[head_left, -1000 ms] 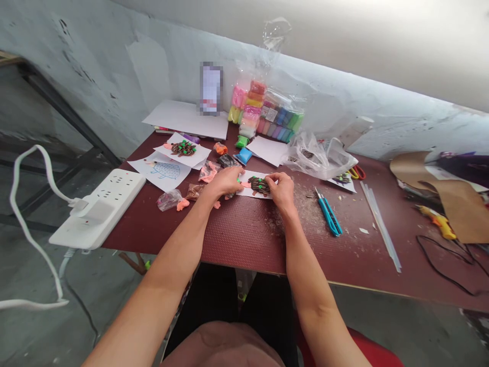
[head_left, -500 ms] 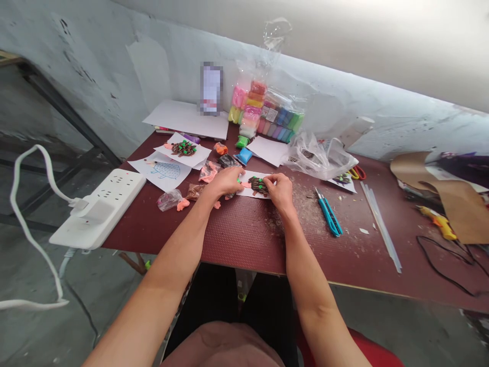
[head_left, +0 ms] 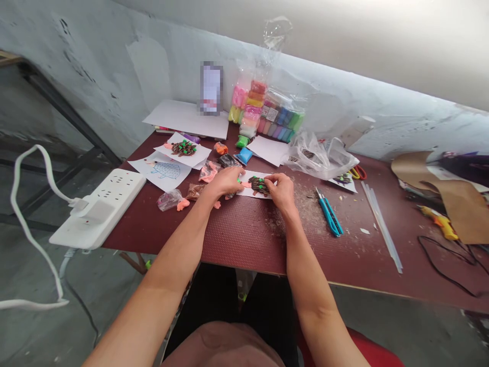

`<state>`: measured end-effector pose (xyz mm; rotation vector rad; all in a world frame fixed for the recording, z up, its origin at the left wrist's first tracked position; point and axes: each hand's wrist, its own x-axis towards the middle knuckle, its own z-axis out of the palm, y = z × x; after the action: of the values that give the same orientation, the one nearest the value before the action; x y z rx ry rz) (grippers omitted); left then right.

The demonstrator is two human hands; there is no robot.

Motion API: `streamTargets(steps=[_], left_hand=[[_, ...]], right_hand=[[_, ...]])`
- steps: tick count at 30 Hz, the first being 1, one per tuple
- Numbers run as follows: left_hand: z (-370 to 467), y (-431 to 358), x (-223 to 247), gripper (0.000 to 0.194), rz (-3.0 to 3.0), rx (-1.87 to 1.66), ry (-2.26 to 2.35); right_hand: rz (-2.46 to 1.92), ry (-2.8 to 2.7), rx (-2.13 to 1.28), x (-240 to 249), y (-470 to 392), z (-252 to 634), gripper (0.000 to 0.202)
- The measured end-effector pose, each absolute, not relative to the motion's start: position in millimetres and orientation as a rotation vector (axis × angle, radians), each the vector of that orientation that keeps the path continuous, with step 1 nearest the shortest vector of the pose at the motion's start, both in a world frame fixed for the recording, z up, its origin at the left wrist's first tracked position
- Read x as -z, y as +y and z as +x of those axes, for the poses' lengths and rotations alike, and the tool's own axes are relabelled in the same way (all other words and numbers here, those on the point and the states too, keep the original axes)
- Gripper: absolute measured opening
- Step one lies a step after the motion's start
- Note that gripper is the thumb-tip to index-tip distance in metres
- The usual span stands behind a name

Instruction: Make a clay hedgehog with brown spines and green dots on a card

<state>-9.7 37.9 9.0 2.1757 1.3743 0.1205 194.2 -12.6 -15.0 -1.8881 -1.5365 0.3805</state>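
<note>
A small white card (head_left: 246, 191) lies on the table in front of me, bearing a hedgehog picture (head_left: 259, 185) built from dark striped seeds, pink clay for the snout and green clay dots. My left hand (head_left: 228, 182) rests at the card's left edge, thumb and forefinger closed around a bit of green clay (head_left: 239, 181). At the picture's right side, my right hand (head_left: 281, 189) has its fingertips pinched together against the seeds; whatever lies between them is hidden. Opened packets of pink clay (head_left: 208, 172) and brown clay (head_left: 195, 191) lie left of the card.
A similar hedgehog card (head_left: 185, 148) and a blue hedgehog drawing (head_left: 164, 172) lie at left, near a power strip (head_left: 118, 191). Bagged coloured clay (head_left: 254, 109) stands against the wall. Rightward are a plastic bag (head_left: 321, 155), a teal cutter (head_left: 329, 214), glue sticks (head_left: 382, 227) and a glue gun (head_left: 439, 221).
My right hand has shifted very slightly at the picture's right side. My left hand and the card look unmoved.
</note>
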Motion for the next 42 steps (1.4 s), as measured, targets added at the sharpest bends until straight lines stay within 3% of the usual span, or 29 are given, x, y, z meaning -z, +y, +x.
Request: streamTargets(steps=[13,19,27,42], left_hand=[[-11,41,-4,0.067,2.167,-0.149,1.348],[-11,39,-6,0.068,2.150,-0.147,1.348],[-10,38,-10,0.067,2.163,-0.133,1.354],[-11,39,-6,0.066,2.165,-0.141,1.357]], right_hand=[[-1.812,-1.343,-0.352,12,-10,206,0.021],[-1.787,-1.341,-0.411,8,-13,201,0.013],[-1.819,-1.379,-0.413,4,-16,198,0.024],[-1.808,-1.409,-0.383,15,-14,198,0.014]])
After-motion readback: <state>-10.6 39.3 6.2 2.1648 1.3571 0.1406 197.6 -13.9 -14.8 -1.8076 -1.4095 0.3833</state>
